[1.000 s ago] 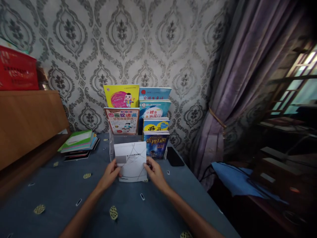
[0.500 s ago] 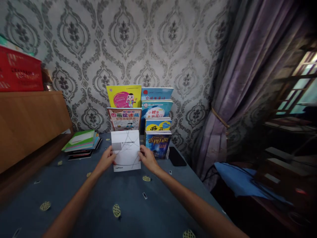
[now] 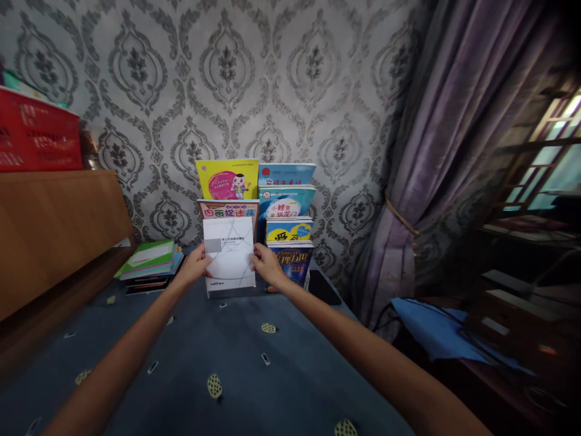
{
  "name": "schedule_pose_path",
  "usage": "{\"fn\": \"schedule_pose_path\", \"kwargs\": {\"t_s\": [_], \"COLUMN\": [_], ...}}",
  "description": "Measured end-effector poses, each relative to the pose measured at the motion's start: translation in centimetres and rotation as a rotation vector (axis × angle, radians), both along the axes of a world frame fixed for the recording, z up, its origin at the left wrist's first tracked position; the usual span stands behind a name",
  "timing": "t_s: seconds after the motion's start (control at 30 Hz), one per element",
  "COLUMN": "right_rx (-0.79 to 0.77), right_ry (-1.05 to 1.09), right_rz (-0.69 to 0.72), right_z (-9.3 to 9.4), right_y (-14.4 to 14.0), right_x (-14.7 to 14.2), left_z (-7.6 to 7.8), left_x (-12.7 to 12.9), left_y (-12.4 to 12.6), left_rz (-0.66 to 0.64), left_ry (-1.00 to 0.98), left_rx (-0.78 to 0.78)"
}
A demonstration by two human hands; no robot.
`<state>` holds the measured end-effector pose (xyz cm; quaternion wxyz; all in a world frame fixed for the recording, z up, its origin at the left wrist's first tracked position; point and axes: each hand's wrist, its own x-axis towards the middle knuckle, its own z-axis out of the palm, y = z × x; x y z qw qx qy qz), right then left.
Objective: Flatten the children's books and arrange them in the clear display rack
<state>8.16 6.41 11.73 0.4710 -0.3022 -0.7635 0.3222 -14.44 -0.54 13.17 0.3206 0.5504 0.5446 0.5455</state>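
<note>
Between my two hands a white booklet is held upright, its printed cover facing me. My left hand grips its left edge and my right hand pinches its right edge. Just behind it, partly hidden, stands a picture book with colourful lettering, and behind that a taller yellow book. To their right rise a blue book, a teal book, a yellow-and-blue book and a dark blue book, stepped front to back. Most of the stand's lower part is hidden.
A stack of books and papers lies at the left, beside a wooden headboard bearing a red basket. A black flat object lies right of the books. Blue patterned cloth covers the surface. A purple curtain hangs at right.
Both hands have raised the white booklet and brought it closer to the left column of books. It now covers more of the picture book, and a dark base strip shows below it.
</note>
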Motion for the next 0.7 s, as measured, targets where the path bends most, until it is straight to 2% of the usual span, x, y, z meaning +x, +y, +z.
{"fn": "schedule_pose_path", "kwargs": {"t_s": [0.23, 0.4, 0.53, 0.7], "right_rx": [0.08, 0.164, 0.258, 0.378], "right_ry": [-0.013, -0.015, -0.02, -0.016], "right_rz": [-0.055, -0.104, -0.129, -0.163], "right_z": [4.2, 7.3, 8.7, 9.4], "right_y": [2.5, 3.8, 4.5, 5.2], "right_x": [-0.9, -1.3, -1.5, -1.8], "left_z": [4.2, 6.7, 7.7, 7.9], "left_x": [-0.5, -0.9, -1.1, -1.4], "left_y": [1.8, 3.8, 5.0, 6.3], "left_rz": [-0.005, 0.063, 0.118, 0.16], "left_ry": [0.027, 0.09, 0.131, 0.222], "left_rx": [0.094, 0.212, 0.296, 0.405]}}
